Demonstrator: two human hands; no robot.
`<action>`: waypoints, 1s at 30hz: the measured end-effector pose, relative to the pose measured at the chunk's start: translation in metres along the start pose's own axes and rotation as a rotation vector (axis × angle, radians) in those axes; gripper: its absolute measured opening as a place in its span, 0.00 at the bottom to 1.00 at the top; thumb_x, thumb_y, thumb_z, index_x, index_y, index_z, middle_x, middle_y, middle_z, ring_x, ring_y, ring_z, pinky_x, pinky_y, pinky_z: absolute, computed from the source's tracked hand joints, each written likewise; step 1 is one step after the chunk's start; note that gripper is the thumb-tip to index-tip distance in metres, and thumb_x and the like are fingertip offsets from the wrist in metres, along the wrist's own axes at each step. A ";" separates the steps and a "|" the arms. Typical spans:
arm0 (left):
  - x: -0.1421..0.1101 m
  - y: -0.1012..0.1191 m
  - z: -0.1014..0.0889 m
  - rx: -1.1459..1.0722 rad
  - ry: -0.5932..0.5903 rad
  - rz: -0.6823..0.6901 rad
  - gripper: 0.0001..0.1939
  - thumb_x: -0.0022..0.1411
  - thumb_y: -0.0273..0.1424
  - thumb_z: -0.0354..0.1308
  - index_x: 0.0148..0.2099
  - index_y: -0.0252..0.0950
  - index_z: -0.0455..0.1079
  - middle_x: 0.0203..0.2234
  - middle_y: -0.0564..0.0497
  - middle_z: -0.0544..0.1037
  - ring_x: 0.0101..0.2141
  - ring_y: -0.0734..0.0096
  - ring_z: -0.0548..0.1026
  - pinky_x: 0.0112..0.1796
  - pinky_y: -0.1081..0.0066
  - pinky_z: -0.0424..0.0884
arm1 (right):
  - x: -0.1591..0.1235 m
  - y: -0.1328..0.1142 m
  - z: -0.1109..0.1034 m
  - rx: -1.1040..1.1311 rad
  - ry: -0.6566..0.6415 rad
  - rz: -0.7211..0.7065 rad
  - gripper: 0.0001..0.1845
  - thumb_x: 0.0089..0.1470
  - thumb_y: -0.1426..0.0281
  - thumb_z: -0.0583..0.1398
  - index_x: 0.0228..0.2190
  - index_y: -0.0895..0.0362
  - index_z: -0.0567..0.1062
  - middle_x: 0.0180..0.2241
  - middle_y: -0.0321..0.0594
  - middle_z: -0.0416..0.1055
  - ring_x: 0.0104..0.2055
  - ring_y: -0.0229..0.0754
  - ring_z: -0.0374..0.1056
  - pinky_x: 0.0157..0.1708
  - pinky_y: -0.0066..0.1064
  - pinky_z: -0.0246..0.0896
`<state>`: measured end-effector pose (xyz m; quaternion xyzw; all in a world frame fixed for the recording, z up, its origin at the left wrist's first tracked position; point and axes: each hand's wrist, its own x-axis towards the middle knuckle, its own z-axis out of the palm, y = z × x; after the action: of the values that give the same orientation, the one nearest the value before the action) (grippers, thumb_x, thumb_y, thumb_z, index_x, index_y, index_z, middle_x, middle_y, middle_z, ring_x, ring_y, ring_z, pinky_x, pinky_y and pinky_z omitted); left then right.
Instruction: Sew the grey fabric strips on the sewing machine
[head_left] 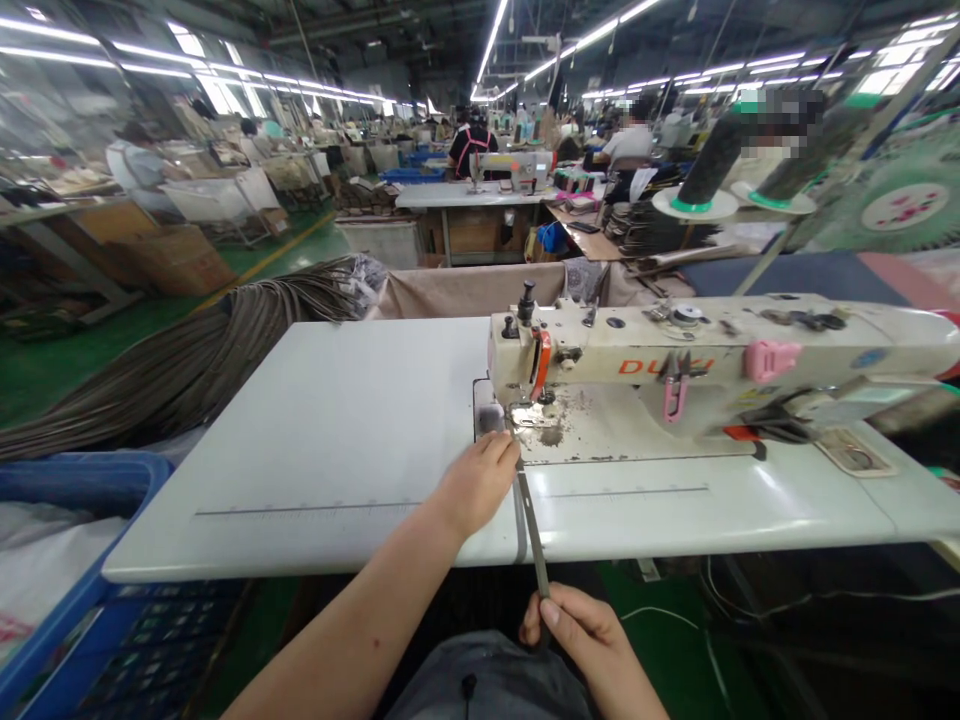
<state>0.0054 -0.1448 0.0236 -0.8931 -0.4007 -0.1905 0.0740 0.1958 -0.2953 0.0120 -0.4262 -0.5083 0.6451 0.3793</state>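
Observation:
A narrow dark grey-brown fabric strap [533, 520] runs from the sewing machine's presser foot area down past the table's front edge. My left hand [480, 485] lies on the white table just in front of the presser foot [534, 412], its fingers closed together on the strap's upper end. The fingertips partly hide that end. Below the table edge, my right hand [581, 630] pinches the lower part of the strap between thumb and fingers. The sewing machine [600, 345] is cream, with an orange part at its head.
Pink-handled thread snips [676, 390] hang on the machine arm. A thick bundle of dark straps [187, 345] lies left of the table [337, 420]. A blue crate [75, 465] stands at the lower left. Thread cones [709, 165] rise behind. Other people work at machines farther off.

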 end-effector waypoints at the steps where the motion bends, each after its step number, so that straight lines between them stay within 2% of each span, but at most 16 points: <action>1: 0.000 0.000 0.000 0.006 0.001 0.004 0.07 0.71 0.25 0.55 0.49 0.31 0.71 0.49 0.43 0.77 0.55 0.59 0.74 0.65 0.62 0.66 | 0.000 -0.002 0.000 -0.001 0.003 0.008 0.22 0.67 0.54 0.60 0.28 0.56 0.80 0.28 0.41 0.75 0.34 0.46 0.71 0.39 0.35 0.62; 10: -0.001 0.000 -0.001 -0.018 0.006 -0.021 0.08 0.72 0.24 0.53 0.51 0.32 0.70 0.50 0.42 0.77 0.54 0.59 0.76 0.61 0.62 0.71 | -0.002 -0.013 0.003 -0.014 0.031 0.037 0.24 0.65 0.52 0.60 0.26 0.56 0.80 0.27 0.41 0.74 0.33 0.47 0.70 0.38 0.36 0.62; 19: -0.001 -0.004 0.012 -0.119 -0.009 -0.096 0.15 0.71 0.25 0.53 0.59 0.32 0.65 0.59 0.38 0.71 0.61 0.56 0.71 0.64 0.56 0.68 | -0.001 -0.014 0.003 -0.019 0.040 0.037 0.24 0.65 0.51 0.60 0.26 0.55 0.80 0.27 0.41 0.74 0.33 0.47 0.70 0.38 0.36 0.62; 25: -0.003 -0.004 0.011 -0.064 -0.038 -0.052 0.15 0.71 0.24 0.52 0.58 0.31 0.66 0.56 0.40 0.73 0.60 0.57 0.71 0.64 0.60 0.67 | -0.004 -0.010 0.000 -0.050 0.004 -0.011 0.25 0.66 0.51 0.59 0.26 0.55 0.81 0.27 0.40 0.74 0.32 0.46 0.70 0.37 0.35 0.62; 28: -0.003 -0.003 0.008 -0.050 -0.038 -0.035 0.13 0.72 0.24 0.53 0.56 0.31 0.67 0.54 0.41 0.74 0.59 0.58 0.72 0.63 0.60 0.68 | -0.003 -0.010 -0.001 -0.047 -0.028 -0.079 0.23 0.66 0.52 0.61 0.26 0.54 0.81 0.31 0.43 0.76 0.36 0.48 0.73 0.40 0.36 0.65; 30: -0.003 -0.003 0.007 -0.058 -0.031 -0.038 0.12 0.72 0.24 0.54 0.56 0.31 0.68 0.53 0.41 0.75 0.58 0.58 0.73 0.63 0.61 0.68 | -0.001 -0.010 0.000 -0.055 -0.006 -0.132 0.19 0.63 0.54 0.64 0.27 0.53 0.81 0.34 0.43 0.76 0.41 0.50 0.74 0.45 0.38 0.67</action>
<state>0.0034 -0.1428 0.0163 -0.8900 -0.4129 -0.1897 0.0384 0.1968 -0.2940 0.0219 -0.3999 -0.5540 0.6057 0.4077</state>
